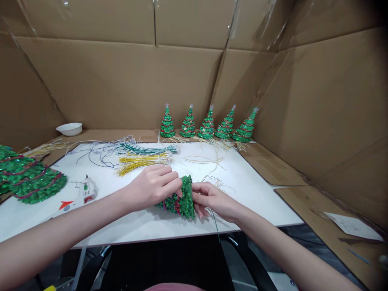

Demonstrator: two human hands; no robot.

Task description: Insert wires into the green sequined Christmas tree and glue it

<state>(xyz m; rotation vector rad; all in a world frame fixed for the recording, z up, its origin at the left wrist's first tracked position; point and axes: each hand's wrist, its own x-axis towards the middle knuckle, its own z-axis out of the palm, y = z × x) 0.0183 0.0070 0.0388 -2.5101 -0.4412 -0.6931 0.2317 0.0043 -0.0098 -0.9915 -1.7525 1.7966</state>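
A small green tinsel Christmas tree with red garland lies tilted on its side above the white table, its base turned to the right. My left hand is closed around its body from above, fingers wrapped over the tinsel. At the open base, my right hand has its fingers bent and pinched close to the underside. From beneath those fingers a thin green wire trails down over the table's front edge. The right fingertips are partly hidden by the base.
Bundles of yellow wire ties and green wire ties lie behind my hands. Several finished trees stand along the back. A larger tree and a glue gun are at left; a white bowl sits behind. Cardboard walls enclose the table.
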